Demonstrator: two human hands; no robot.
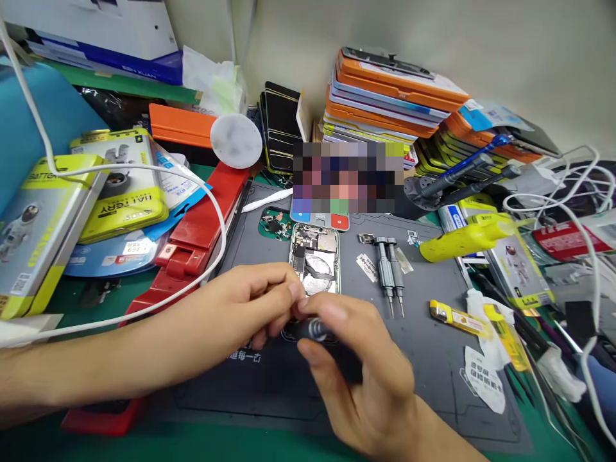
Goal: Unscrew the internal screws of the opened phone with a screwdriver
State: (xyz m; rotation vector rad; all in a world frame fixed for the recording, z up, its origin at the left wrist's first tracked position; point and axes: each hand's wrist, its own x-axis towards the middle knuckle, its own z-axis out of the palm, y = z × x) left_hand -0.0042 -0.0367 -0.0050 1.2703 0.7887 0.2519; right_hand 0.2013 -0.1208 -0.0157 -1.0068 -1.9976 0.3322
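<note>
An opened phone [315,256] lies on the grey mat, its inner parts and a round white disc showing. Over its lower end my left hand [272,298] is closed, fingers curled down; what they pinch is hidden. My right hand [366,366] has its thumb and index finger around a dark grey screwdriver [315,330], which lies nearly level beneath my left fingertips. The fingers cover its tip and the phone's bottom edge. Two more grey screwdrivers [389,273] rest on the mat to the right.
A white cable [219,212] loops above my left forearm. Left stand battery boxes [52,237] and a red clamp-like tool [192,237]. Behind are stacked orange cases [399,83]. On the right lie a yellow bottle [457,240], a yellow cutter [459,319] and tweezers [548,404].
</note>
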